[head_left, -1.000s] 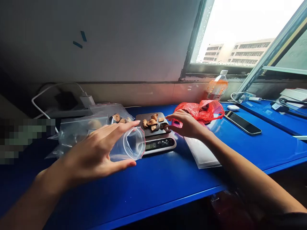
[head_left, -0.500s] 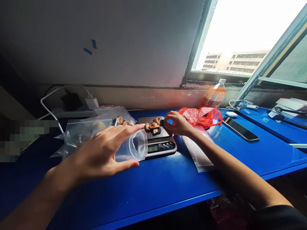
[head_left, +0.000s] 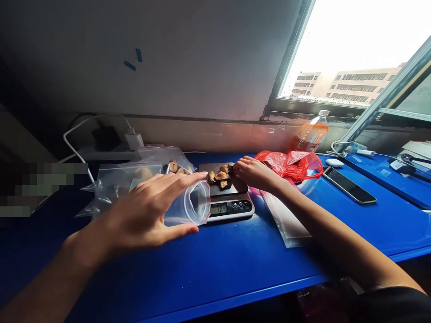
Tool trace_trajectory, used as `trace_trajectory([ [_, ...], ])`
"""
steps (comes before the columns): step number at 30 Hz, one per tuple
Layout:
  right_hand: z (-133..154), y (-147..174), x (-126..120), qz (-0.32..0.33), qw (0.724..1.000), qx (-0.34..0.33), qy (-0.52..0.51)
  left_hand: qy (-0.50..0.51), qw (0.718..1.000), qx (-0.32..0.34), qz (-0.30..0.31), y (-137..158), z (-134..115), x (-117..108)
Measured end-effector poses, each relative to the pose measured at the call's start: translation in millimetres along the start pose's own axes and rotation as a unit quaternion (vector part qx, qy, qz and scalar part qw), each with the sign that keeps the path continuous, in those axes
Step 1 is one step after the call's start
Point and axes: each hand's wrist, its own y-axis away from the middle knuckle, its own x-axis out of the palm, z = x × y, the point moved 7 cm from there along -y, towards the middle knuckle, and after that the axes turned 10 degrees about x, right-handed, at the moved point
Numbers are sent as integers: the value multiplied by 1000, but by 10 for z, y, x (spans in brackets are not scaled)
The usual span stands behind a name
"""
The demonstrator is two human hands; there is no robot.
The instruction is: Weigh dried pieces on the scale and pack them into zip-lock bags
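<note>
My left hand is wrapped round a clear plastic cup, tipped so its round mouth points right. A thin red line, like a zip bag's edge, runs along the mouth. Beside it, a kitchen scale shows what looks like 104 or 10.4. Several dried mushrooms lie on its metal plate. At the plate's right edge my right hand has its fingers pinched at a dark mushroom piece, partly hidden by the fingers.
Clear zip bags, one with dried mushrooms inside, lie behind my left hand. To the right are a red plastic bag, flat clear bags, a phone and an orange drink bottle. A white charger stands by the wall.
The view has shifted slightly, so most things sit a little further right. My right hand stays at the mushrooms, its fingers drawn closer together. My left hand keeps hold of the cup.
</note>
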Motion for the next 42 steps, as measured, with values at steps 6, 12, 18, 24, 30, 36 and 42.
trace_trajectory([
  [6,-25,51,-144,1,989,68,-128,3,1000,-16,-13,7,-12,-16],
  [12,-186,131,-29,14,948,160,-276,9,999,-17,-43,11,-34,-32],
  [18,-263,115,-45,-3,937,128,-325,28,999,-16,-36,12,48,43],
  [24,-230,96,-76,-8,934,107,-341,40,998,-1,-49,8,49,40],
  [30,-249,99,-46,-4,889,158,-429,37,998,0,-52,-8,59,45],
  [36,-197,46,-29,9,864,204,-461,42,997,17,-59,-14,33,47],
  [42,-19,35,-78,54,869,226,-437,47,997,8,-58,-17,41,35],
])
